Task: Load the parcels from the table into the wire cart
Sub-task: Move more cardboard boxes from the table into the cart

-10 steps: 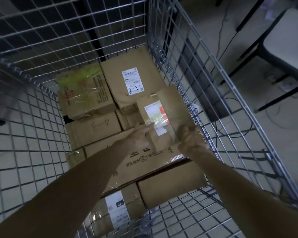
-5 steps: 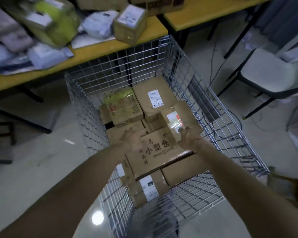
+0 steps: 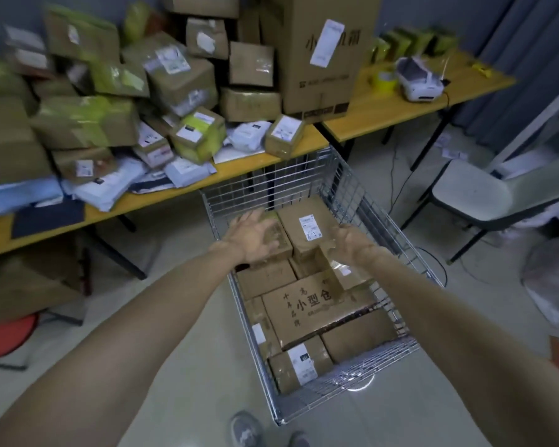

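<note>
The left grip (image 3: 255, 237) and right grip (image 3: 352, 243) hover empty, fingers spread apart, above the wire cart (image 3: 265, 182), where packed parcels (image 3: 310, 304) lie flat below them, seemingly to save room, while heaped parcels (image 3: 181, 79) wait on the bench (image 3: 384, 121) just beyond the grips, likely to be lifted next.

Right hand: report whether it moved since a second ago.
Yes: the right hand lifted off the small taped cardboard parcel, rising toward the rim of the silver wire cart.
</note>
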